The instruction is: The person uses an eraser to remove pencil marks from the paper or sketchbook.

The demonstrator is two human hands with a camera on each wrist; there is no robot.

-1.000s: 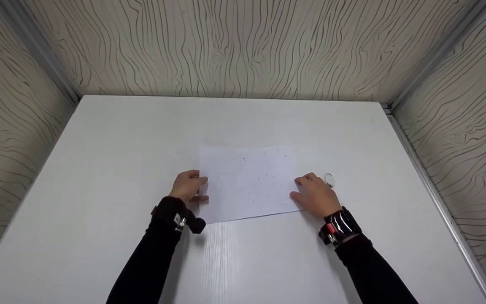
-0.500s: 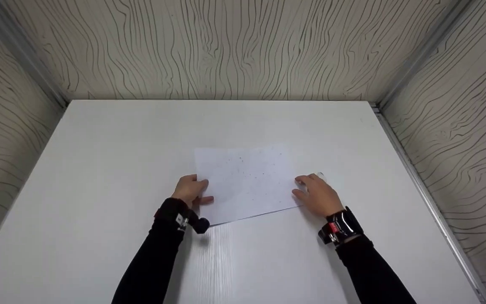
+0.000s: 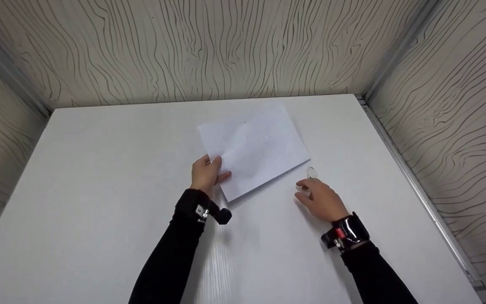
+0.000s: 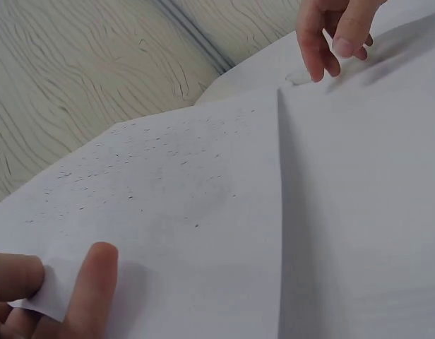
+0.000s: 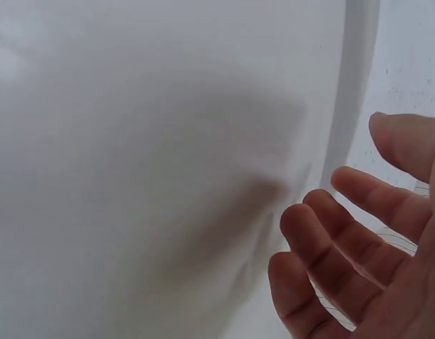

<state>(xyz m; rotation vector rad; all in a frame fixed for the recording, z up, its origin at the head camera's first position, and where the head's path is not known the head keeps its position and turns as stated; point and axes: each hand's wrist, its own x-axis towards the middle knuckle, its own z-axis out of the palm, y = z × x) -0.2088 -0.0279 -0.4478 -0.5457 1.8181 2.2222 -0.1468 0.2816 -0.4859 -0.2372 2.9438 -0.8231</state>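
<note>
A white sheet of paper point(image 3: 264, 147) with small dark specks scattered over it lies at a slant in the head view. My left hand point(image 3: 206, 172) pinches its left edge near the lower corner; in the left wrist view the thumb point(image 4: 94, 289) is on top. Along the near edge a shadow shows under the paper, so that edge is off the table. To the right of the sheet my right hand point(image 3: 321, 198) hovers with loosely bent fingers and holds nothing. Just beyond its fingertips is a small clear oval piece point(image 3: 311, 172), partly hidden in the left wrist view.
Both hands are over a white table point(image 3: 112, 177). Behind it rises a wood-grain patterned wall point(image 3: 226, 50), with similar panels at left and right. A metal rail point(image 3: 420, 185) runs along the table's right side.
The paper has swung counterclockwise and moved away from me, carried by my left hand. My right hand has come away from its right edge, and the clear oval piece shows more fully.
</note>
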